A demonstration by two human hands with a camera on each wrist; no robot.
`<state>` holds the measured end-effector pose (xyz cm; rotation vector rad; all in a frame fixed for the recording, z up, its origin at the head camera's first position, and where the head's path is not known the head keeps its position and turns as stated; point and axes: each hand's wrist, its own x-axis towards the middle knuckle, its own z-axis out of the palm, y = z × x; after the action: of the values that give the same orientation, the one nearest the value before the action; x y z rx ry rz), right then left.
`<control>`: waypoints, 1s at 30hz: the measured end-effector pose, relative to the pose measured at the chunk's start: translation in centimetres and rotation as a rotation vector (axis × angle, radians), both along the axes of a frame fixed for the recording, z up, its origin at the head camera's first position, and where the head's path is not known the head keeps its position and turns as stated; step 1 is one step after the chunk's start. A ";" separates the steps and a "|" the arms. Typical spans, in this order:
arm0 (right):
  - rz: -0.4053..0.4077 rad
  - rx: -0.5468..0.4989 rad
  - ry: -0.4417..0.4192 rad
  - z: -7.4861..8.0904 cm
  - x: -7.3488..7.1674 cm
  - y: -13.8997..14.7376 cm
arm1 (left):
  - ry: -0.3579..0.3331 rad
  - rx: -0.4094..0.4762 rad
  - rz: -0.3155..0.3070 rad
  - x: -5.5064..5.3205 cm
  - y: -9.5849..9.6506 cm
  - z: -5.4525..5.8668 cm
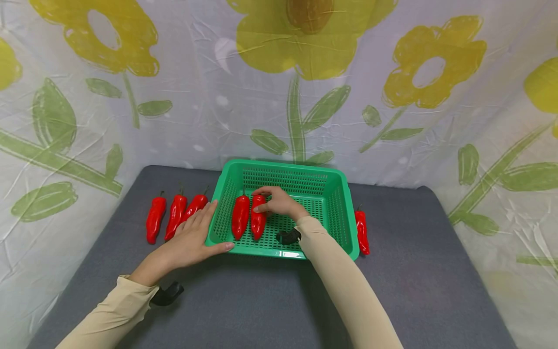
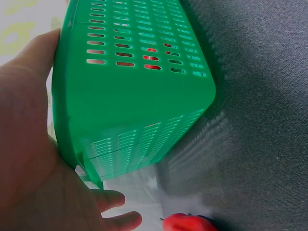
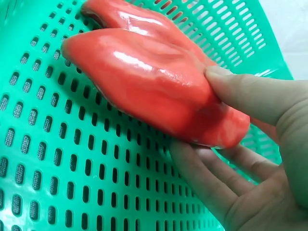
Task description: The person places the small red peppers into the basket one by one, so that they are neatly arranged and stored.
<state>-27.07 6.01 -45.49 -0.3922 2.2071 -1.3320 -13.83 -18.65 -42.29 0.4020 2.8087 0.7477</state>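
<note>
A green plastic basket with slotted walls stands on the grey table. Inside it, my right hand pinches a glossy red pepper near its far end, thumb on one side and fingers on the other. In the right wrist view that pepper lies close over the slotted floor. Another red pepper lies beside it on the left. My left hand rests on the basket's near left corner, fingers straight along the left rim and thumb along the front rim.
Left of the basket, three more red peppers lie in a row: an outer pepper, a middle one and an inner pepper. One red pepper lies close by the basket's right wall. A flowered cloth hangs behind the table.
</note>
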 end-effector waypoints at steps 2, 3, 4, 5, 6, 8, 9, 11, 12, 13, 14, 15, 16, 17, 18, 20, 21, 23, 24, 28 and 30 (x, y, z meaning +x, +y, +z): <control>-0.001 0.001 0.002 0.0 0.0 0.0 | 0.000 0.000 0.000 0.0 0.0 0.1; -0.003 0.001 0.003 0.0 0.0 -0.1 | 0.000 -0.001 0.000 0.0 0.0 0.1; -0.004 0.002 0.004 0.0 0.0 -0.1 | 0.000 -0.001 0.000 0.0 0.0 0.1; -0.005 0.003 0.006 -0.1 0.0 -0.1 | -0.001 -0.001 0.001 0.1 0.0 0.1; -0.006 0.004 0.004 -0.2 -0.1 -0.2 | -0.001 -0.001 0.001 0.1 0.0 0.1; -0.009 0.005 -0.001 -0.3 -0.1 -0.3 | -0.002 0.000 0.000 0.1 0.0 0.2; -0.010 0.006 -0.004 -0.4 -0.2 -0.3 | 0.002 0.002 -0.001 0.1 0.1 0.2; -0.015 0.008 -0.010 -0.5 -0.2 -0.4 | 0.005 0.004 -0.003 0.1 0.1 0.2; -0.016 0.010 -0.012 -0.5 -0.3 -0.5 | 0.006 0.005 -0.002 0.1 0.1 0.2; -0.019 0.013 -0.012 -0.6 -0.3 -0.5 | 0.005 0.007 -0.001 0.1 0.1 0.3; -0.021 0.016 -0.011 -0.6 -0.3 -0.5 | 0.005 0.008 -0.001 0.1 0.1 0.3; -0.024 0.020 -0.009 -0.6 -0.2 -0.6 | 0.003 0.008 -0.001 0.1 0.1 0.3; -0.025 0.022 -0.007 -0.6 -0.2 -0.6 | 0.000 0.007 0.000 0.1 0.1 0.2; -0.026 0.025 -0.004 -0.5 -0.2 -0.7 | -0.003 0.005 0.002 0.1 0.1 0.2; -0.027 0.028 -0.001 -0.5 -0.2 -0.7 | -0.003 0.004 0.003 0.1 0.1 0.2; -0.029 0.030 0.005 -0.5 -0.2 -0.7 | -0.002 0.001 0.002 0.1 0.1 0.2; -0.029 0.029 0.006 -0.5 -0.2 -0.8 | 0.000 0.000 0.000 0.1 0.1 0.2; -0.029 0.031 0.010 -0.5 -0.1 -0.8 | 0.002 -0.002 -0.001 0.1 0.1 0.2; -0.029 0.032 0.012 -0.5 -0.1 -0.8 | 0.002 -0.002 -0.001 0.1 0.0 0.1; -0.025 0.077 0.055 -0.6 -0.2 -0.9 | 0.002 -0.003 0.000 0.1 0.0 0.1; -0.018 0.104 0.081 -0.6 -0.2 -0.8 | 0.005 -0.003 0.000 0.1 0.0 0.0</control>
<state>-27.31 5.18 -46.09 -0.3943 2.3402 -1.2244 -13.73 -18.63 -42.25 0.4033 2.8141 0.7432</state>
